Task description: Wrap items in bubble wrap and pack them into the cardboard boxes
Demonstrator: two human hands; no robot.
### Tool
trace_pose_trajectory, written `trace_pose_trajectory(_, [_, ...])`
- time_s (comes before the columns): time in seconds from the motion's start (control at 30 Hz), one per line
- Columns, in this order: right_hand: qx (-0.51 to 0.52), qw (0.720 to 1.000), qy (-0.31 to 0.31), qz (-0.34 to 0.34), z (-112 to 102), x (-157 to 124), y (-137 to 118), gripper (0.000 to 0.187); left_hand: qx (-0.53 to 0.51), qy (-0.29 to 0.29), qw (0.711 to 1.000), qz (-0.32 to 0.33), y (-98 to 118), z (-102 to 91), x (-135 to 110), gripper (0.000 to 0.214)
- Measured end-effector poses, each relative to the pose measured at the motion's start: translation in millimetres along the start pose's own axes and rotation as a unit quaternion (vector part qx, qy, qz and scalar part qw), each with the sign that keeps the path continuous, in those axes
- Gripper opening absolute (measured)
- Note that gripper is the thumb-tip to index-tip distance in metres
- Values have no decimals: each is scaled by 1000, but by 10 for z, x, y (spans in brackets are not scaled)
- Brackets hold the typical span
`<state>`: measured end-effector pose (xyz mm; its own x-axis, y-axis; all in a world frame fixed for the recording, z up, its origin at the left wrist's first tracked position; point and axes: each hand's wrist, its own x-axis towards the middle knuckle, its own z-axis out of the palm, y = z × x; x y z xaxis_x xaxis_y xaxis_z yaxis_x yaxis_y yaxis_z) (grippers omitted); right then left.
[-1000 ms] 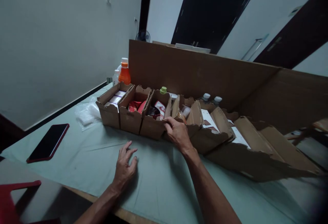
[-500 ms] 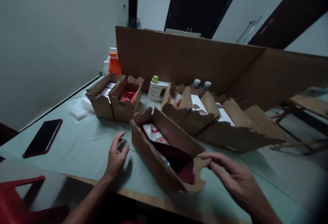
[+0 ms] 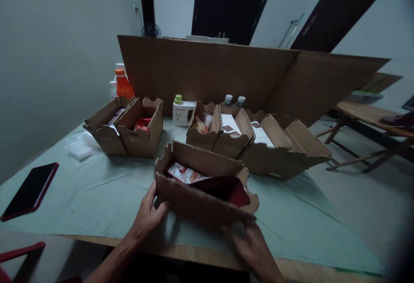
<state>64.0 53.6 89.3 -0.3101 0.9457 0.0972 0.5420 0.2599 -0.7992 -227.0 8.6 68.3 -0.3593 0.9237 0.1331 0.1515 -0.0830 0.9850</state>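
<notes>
An open-topped cardboard box [image 3: 197, 203] lies crosswise near the front of the table. Inside it are a white printed packet [image 3: 185, 173] and a dark red pouch [image 3: 234, 190]. My left hand [image 3: 150, 214] grips the box's left end, fingers behind the corner and thumb on the near side. At the lower right corner, my right hand [image 3: 247, 242] holds the box and is blurred by motion; some of its fingers are hidden.
Behind stand more cardboard bins [image 3: 140, 134], a white jug with a green cap [image 3: 183, 112] and an orange bottle [image 3: 123, 86]. A cardboard panel [image 3: 207, 69] rises at the back. A phone [image 3: 30, 190] and plastic bags [image 3: 80, 145] lie left.
The box has turned from slanting to nearly crosswise. My left hand has come onto its left end, and my right hand has moved from the end's rim to the lower right corner. The view has shifted.
</notes>
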Motion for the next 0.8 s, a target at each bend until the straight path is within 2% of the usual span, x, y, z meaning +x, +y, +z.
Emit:
trace_pose_trajectory(0.13, [30,998,56,-6,-149,544,71,47,-2,-20,999,27,16,238,347,61])
trace_pose_trajectory(0.23, [63,991,115,6,-168,759,280,45,-7,-47,998,46,-77,375,531,69])
trace_pose_trajectory(0.3, [80,986,142,21,-89,753,447,45,3,-38,998,49,-191,430,558,70])
trace_pose_trajectory(0.4, [82,986,136,54,67,621,658,51,26,-14,999,31,-356,459,507,62])
trace_pose_trajectory(0.5, [63,984,146,79,145,519,762,55,37,-20,999,32,-437,450,465,59])
trace_pose_trajectory(0.7, [11,978,191,87,75,518,759,51,68,-78,993,60,-385,473,477,75])
trace_pose_trajectory(0.8, [-40,971,208,114,36,539,808,54,78,-90,991,63,-334,509,484,82])
